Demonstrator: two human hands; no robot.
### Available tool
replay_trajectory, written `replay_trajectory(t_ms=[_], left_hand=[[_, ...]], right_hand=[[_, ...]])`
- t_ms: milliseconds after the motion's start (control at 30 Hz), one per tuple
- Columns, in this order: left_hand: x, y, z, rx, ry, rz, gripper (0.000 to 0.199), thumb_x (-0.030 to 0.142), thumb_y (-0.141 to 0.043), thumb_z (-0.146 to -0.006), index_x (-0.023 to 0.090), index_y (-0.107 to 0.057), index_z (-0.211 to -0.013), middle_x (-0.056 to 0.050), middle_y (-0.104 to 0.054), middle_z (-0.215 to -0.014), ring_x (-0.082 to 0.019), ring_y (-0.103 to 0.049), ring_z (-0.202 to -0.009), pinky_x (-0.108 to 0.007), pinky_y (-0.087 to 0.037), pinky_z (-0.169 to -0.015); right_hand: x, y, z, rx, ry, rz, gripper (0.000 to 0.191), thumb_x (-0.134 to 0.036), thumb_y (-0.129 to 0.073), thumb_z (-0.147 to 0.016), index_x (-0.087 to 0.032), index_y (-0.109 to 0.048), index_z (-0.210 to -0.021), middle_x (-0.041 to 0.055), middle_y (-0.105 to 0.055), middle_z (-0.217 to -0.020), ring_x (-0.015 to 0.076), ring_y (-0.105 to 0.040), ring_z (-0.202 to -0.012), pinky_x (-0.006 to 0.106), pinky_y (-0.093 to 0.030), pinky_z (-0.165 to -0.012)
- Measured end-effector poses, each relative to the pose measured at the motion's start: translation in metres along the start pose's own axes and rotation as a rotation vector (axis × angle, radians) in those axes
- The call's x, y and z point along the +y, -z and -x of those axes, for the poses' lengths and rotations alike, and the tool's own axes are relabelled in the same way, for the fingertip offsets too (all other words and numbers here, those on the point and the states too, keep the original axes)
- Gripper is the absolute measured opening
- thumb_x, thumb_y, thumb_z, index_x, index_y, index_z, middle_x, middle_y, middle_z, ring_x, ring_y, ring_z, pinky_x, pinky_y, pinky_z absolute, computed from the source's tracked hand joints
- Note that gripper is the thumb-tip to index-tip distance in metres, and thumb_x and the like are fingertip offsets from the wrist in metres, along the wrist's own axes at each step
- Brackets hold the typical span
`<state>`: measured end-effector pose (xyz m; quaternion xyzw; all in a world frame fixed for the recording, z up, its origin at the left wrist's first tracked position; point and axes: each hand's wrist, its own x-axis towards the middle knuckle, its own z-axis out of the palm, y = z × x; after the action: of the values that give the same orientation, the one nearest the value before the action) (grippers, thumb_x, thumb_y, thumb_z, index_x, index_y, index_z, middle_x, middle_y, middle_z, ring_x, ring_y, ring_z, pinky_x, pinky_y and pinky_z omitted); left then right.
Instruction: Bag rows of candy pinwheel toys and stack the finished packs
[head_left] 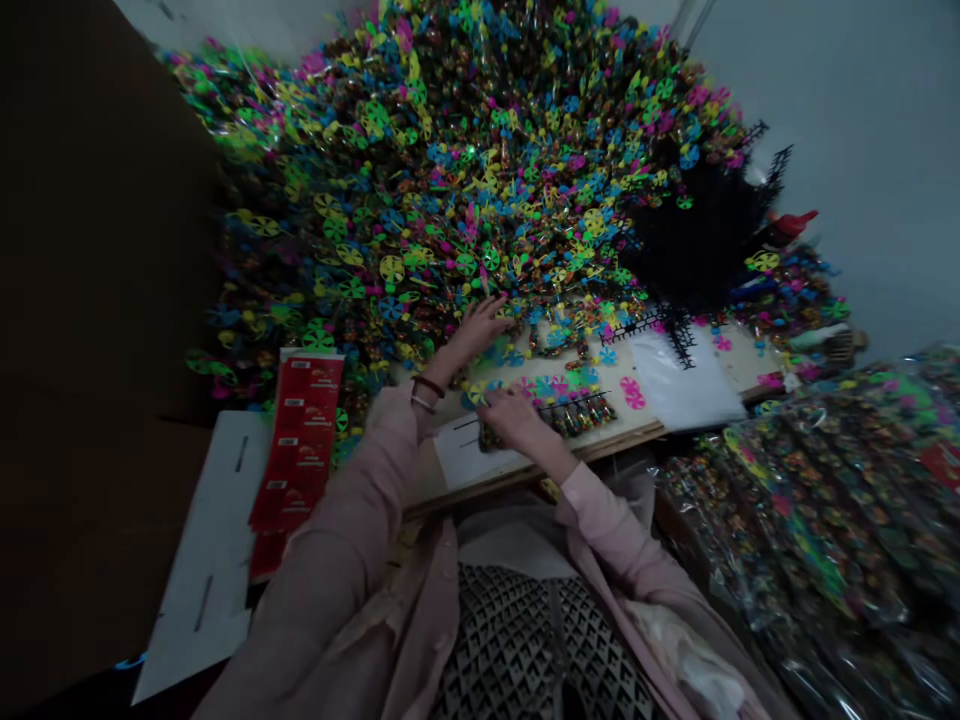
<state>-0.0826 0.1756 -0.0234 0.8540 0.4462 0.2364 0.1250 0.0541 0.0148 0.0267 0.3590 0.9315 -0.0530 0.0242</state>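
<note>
My left hand [480,330] reaches to the near edge of a big heap of small candy-filled toys [465,180] with bright wheel-shaped tops. Its fingers are spread over the toys, and nothing shows between them. Closer to me, my right hand [511,420] is over the left end of a row of small filled toys [585,415] set along a thin black strip. The fingers of that hand are bent together at a toy top; what they pinch is too small to make out. A loose pink wheel [631,393] lies right of the row.
Red printed cards [300,430] lie on a white board [206,530] at left. Black plastic strips [690,240] are piled at right, beside clear bags [686,385]. Packed bags of toys [810,510] fill the lower right. A wooden edge [622,443] runs before me.
</note>
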Motion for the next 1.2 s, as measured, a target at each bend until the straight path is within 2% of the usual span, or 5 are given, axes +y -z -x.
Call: replay_trajectory(t_ms=[267,433,600,800,1200], left_hand=[[0.058,0.032,0.094,0.065,0.076,0.362,0.032,0.034,-0.045,-0.094,0.018,-0.066,-0.11,-0.008,-0.07,-0.101,-0.018,-0.065,-0.091,-0.028,-0.049,-0.08],[0.1,0.011,0.148,-0.1,0.17,0.019,0.028,0.03,-0.048,-0.093,0.019,-0.064,-0.113,-0.01,-0.067,-0.103,-0.024,-0.058,-0.1,-0.037,-0.043,-0.085],[0.117,-0.006,0.159,-0.397,0.201,-0.176,0.021,0.016,-0.05,-0.088,0.02,-0.066,-0.102,-0.009,-0.066,-0.1,-0.023,-0.058,-0.097,-0.034,-0.041,-0.08],[0.117,0.007,0.09,-0.26,0.124,-0.099,0.026,0.035,-0.047,-0.093,0.02,-0.069,-0.095,-0.009,-0.067,-0.093,-0.022,-0.058,-0.094,-0.033,-0.04,-0.083],[0.127,-0.066,-0.054,-0.254,0.221,-0.123,0.05,0.002,-0.04,-0.085,0.011,-0.045,-0.134,-0.02,-0.06,-0.108,-0.027,-0.065,-0.092,-0.037,-0.048,-0.079]], right_hand=[[-0.02,-0.035,0.008,0.22,0.068,-0.089,0.02,-0.025,-0.047,-0.094,-0.02,-0.065,-0.102,0.0085,-0.062,-0.093,0.0219,-0.051,-0.097,0.041,-0.034,-0.091],[0.083,-0.035,0.066,0.488,-0.512,-0.147,0.033,-0.017,-0.036,-0.094,-0.018,-0.064,-0.111,0.0103,-0.061,-0.101,0.0222,-0.049,-0.101,0.036,-0.036,-0.09],[0.196,-0.042,0.096,0.182,-0.763,-0.176,0.031,-0.021,-0.048,-0.089,-0.02,-0.062,-0.117,0.0106,-0.057,-0.115,0.0244,-0.047,-0.105,0.034,-0.04,-0.084],[0.209,-0.061,0.104,0.164,-0.824,-0.042,0.028,-0.025,-0.044,-0.092,-0.023,-0.066,-0.11,0.0112,-0.057,-0.115,0.0263,-0.044,-0.109,0.038,-0.039,-0.085],[0.174,-0.058,0.075,0.196,-1.074,-0.205,0.043,-0.049,-0.037,-0.094,-0.016,-0.06,-0.11,0.0123,-0.067,-0.089,0.0221,-0.061,-0.086,0.033,-0.042,-0.08]])
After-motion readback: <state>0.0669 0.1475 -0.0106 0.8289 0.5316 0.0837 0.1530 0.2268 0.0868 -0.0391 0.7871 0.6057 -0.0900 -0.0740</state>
